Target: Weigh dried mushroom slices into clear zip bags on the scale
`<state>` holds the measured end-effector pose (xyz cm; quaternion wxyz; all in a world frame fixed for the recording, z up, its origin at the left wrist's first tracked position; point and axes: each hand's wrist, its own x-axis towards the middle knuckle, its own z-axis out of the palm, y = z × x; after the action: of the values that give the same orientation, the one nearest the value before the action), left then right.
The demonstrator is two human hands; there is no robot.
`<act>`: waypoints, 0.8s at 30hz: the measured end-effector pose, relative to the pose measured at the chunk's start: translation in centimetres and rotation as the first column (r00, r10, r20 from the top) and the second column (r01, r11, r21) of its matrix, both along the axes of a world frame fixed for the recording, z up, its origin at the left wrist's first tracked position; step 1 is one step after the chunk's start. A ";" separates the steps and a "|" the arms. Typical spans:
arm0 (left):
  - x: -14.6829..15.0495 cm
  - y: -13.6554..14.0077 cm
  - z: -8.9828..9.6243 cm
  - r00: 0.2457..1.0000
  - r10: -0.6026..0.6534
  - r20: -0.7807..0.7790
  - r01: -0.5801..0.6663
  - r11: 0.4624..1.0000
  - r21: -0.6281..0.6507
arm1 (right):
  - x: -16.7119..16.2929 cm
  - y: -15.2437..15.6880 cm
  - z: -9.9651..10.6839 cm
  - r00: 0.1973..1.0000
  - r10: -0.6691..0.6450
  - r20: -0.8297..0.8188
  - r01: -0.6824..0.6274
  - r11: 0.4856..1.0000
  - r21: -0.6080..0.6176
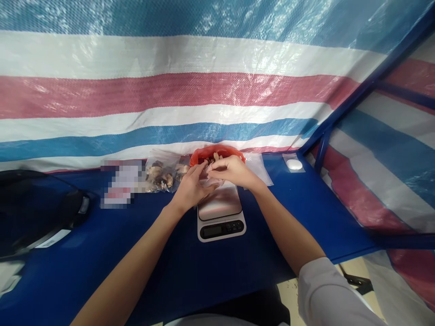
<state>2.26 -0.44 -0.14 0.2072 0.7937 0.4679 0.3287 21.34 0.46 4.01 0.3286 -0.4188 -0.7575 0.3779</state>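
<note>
Above the kitchen scale (220, 204), my left hand (190, 189) grips a clear plastic bag (208, 182) by its left side. My right hand (235, 172) has thumb and fingers pinched together at the mouth of the same bag. Whether a piece is between those fingertips is too small to tell. Just behind both hands stands an open red plastic bag (199, 156) holding brown dried pieces (216, 157) that look like mushrooms. Filled clear bags (159, 176) of similar pieces lie left of my left hand. No reading can be made out on the scale's display.
A flat clear bag (260, 170) lies right of the red one. Farther right is a white rounded object (294, 165) on a small clear packet. A black object (37, 213) occupies the blue table's left side. Striped sheeting (170, 93) and a blue frame (360, 93) bound the table.
</note>
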 end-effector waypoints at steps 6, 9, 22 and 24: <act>-1.1 0.2 2.3 0.997 -0.050 -0.066 0.041 0.990 -0.134 | 1.7 0.0 1.0 0.963 0.089 -0.255 -0.116 0.989 -0.090; -1.5 0.4 3.8 0.987 -0.101 -0.124 0.073 0.974 -0.216 | 2.5 0.0 1.4 0.950 0.077 -0.302 -0.112 0.989 -0.101; -3.5 2.2 6.0 0.998 0.026 0.062 -0.004 0.944 -0.330 | 3.7 2.3 0.0 0.878 -0.096 -0.469 0.003 0.981 -0.194; -3.9 2.8 5.6 0.996 0.073 0.048 -0.054 0.946 -0.318 | 3.6 3.0 -0.6 0.840 -0.165 -0.518 0.042 0.970 -0.241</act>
<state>-1.62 2.32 5.48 0.3351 0.7246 0.5335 0.2795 24.99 3.49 3.44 0.4978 -0.3713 -0.5657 0.5425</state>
